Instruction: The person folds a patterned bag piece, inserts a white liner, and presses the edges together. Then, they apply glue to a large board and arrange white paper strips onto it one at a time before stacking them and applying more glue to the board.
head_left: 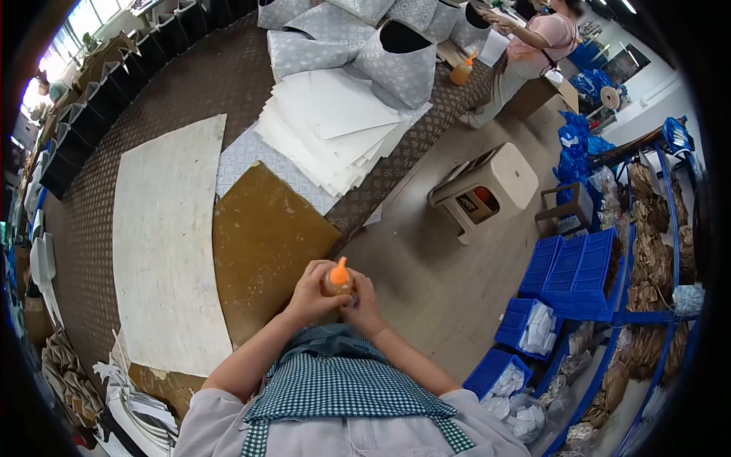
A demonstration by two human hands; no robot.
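Observation:
Both hands hold a small glue bottle (338,279) with an orange nozzle cap, upright, close to my chest at the table's near edge. My left hand (311,293) wraps the bottle's left side. My right hand (363,303) grips it from the right and below. The bottle's body is mostly hidden by my fingers. Just beyond my hands lies a brown board (263,244) on the table, next to a large white board (167,244).
A stack of white paper sheets (335,129) and patterned grey bags (358,46) lie farther back. Black bags (99,107) line the left. A beige stool (487,186) stands on the floor, blue bins (571,266) at right. Another person (533,46) works at the far end beside an orange-capped bottle (462,71).

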